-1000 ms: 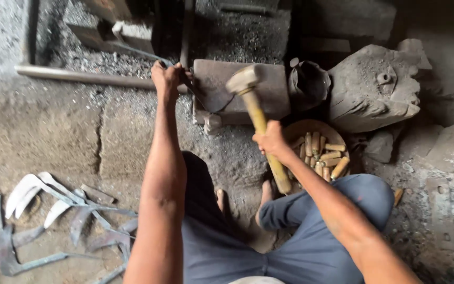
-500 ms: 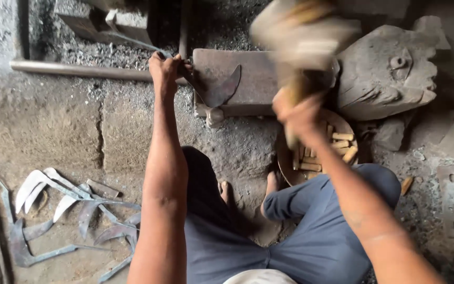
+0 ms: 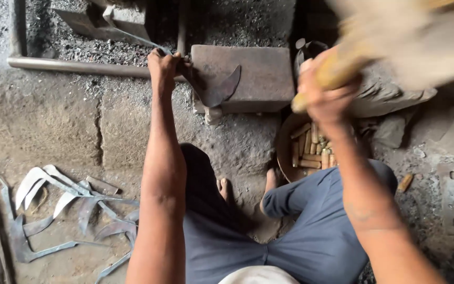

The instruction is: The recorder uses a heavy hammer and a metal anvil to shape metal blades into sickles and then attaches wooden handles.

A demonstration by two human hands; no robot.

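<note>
Hands first: the left hand pinches a curved blade flat on the anvil, at its left edge; the right hand is clenched on a raised, blurred hammer. This looks like mid-forging; the coming blow needs a steady blade. More blades lie on the floor, lower left; a bowl of pegs sits below the anvil.

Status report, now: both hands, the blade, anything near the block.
Left hand grips curved blade flat on anvil block. Right hand holds raised hammer, blurred. Nothing else on block.
</note>
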